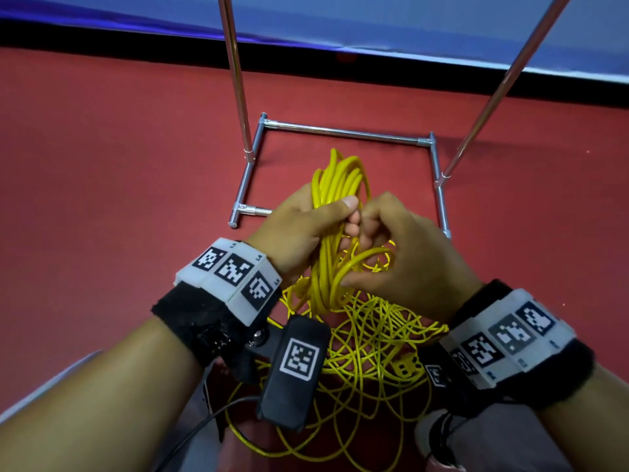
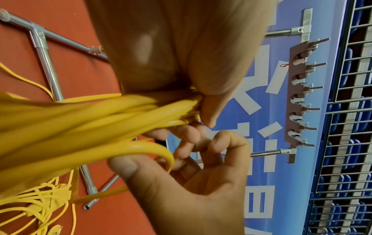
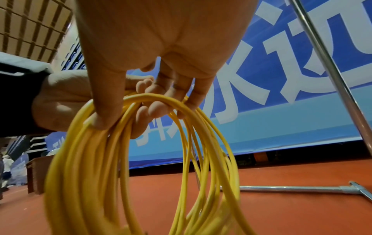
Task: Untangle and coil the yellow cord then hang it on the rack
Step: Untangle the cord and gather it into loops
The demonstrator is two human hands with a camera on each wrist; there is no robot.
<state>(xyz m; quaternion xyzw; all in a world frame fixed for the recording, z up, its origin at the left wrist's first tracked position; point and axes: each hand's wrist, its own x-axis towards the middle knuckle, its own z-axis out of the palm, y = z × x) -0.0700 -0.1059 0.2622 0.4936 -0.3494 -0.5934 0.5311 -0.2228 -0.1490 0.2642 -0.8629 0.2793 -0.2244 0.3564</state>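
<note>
My left hand (image 1: 316, 219) grips a bundle of coiled yellow cord (image 1: 337, 185) loops, thumb pressed across the top. My right hand (image 1: 381, 253) pinches one further loop of the cord (image 1: 360, 260) beside the bundle, thumb under it. The loose tangled cord (image 1: 367, 338) lies on the red floor below both hands. In the left wrist view the coil (image 2: 90, 114) runs through the left hand (image 2: 201, 98), and the hook board of the rack (image 2: 298, 95) shows behind. In the right wrist view the loops (image 3: 141, 159) hang below the right hand (image 3: 153, 98).
The rack's metal base frame (image 1: 343, 131) lies on the red floor (image 1: 102, 165) just ahead, with two upright poles (image 1: 235, 73) rising from it. A blue banner (image 1: 374, 22) runs along the back. My legs and a black cable (image 1: 204, 417) are near the bottom.
</note>
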